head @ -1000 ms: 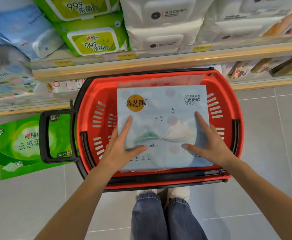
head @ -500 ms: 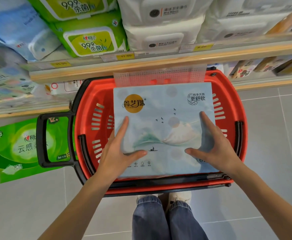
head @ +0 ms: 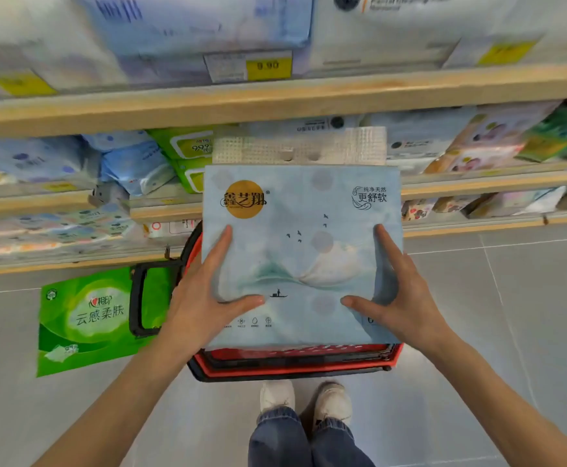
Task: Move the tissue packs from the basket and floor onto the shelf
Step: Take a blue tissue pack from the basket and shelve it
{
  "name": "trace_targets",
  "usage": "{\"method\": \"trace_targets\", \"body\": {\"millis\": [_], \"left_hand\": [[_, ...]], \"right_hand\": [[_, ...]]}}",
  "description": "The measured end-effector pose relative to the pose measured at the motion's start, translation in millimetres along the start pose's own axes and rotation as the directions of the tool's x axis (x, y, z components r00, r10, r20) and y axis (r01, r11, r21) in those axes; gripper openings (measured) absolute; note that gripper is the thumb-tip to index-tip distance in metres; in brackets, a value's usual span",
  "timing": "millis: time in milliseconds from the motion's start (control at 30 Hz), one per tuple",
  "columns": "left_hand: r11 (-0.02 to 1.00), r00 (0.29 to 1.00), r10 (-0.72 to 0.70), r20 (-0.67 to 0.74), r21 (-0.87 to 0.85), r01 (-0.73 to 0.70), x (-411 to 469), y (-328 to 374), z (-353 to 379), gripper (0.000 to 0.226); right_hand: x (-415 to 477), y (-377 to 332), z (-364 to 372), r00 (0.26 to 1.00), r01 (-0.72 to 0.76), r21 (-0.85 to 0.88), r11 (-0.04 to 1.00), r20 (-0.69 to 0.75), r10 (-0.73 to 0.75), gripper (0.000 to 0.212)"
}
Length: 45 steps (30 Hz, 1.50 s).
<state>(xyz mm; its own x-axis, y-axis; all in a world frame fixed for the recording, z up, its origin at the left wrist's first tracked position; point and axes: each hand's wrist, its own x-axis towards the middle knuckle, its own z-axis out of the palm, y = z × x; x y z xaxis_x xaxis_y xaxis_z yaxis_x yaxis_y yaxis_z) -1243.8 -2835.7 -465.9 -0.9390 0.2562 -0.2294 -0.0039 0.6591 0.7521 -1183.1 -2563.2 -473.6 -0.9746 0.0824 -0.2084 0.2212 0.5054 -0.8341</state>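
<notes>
Both left hand [head: 201, 305] and right hand [head: 406, 305] clasp the blue tissue pack [head: 302, 257]; lift level toward the shelf [head: 275, 99] at twelve o'clock.

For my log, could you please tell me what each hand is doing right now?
Left hand: holding the blue tissue pack.
Right hand: holding the same pack.

A square pale blue tissue pack [head: 304, 257], printed with a gold round logo, birds and misty hills, fills centre frame. The left hand [head: 204, 298] and right hand [head: 401, 298] grip its lower sides above the red basket [head: 295, 367]. A green tissue pack [head: 86, 320] lies flat on the floor [head: 511, 298] at lower left, partly under the basket's handle. The wooden shelf [head: 275, 99] crosses the top.
</notes>
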Motion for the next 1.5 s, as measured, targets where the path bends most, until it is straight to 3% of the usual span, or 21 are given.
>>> {"method": "trace_targets", "body": {"millis": [367,567,867,1133,1500], "left_hand": [[0.977,0.958,0.212,-0.195,0.031,-0.210,-62.7,126.6,-117.3,0.100],[0.934,0.903,0.356,-0.242,0.057,-0.353,-111.3,182.5,-190.3,0.100],[0.798,0.690,0.600,-0.405,0.237,-0.554,-220.9,265.8,-322.9,0.094],[0.721,0.484,0.676,-0.556,0.365,-0.589,-296.1,337.1,-425.6,0.096],[0.614,0.261,0.739,-0.621,0.463,-0.639,-272.7,399.6,-532.1,0.096]], "right_hand": [[-49.3,-154.2,-81.7,0.972,0.186,-0.008,0.983,-0.147,-0.185,0.102],[-95.0,-239.8,-105.8,0.911,0.326,-0.054,0.944,-0.250,-0.328,0.105],[-187.7,-402.0,-134.6,0.738,0.541,-0.151,0.828,-0.387,-0.553,0.106],[-230.9,-537.5,-164.8,0.527,0.713,-0.248,0.656,-0.428,-0.734,0.103],[-189.7,-661.0,-202.6,0.320,0.786,-0.384,0.484,-0.418,-0.850,0.105]]}}
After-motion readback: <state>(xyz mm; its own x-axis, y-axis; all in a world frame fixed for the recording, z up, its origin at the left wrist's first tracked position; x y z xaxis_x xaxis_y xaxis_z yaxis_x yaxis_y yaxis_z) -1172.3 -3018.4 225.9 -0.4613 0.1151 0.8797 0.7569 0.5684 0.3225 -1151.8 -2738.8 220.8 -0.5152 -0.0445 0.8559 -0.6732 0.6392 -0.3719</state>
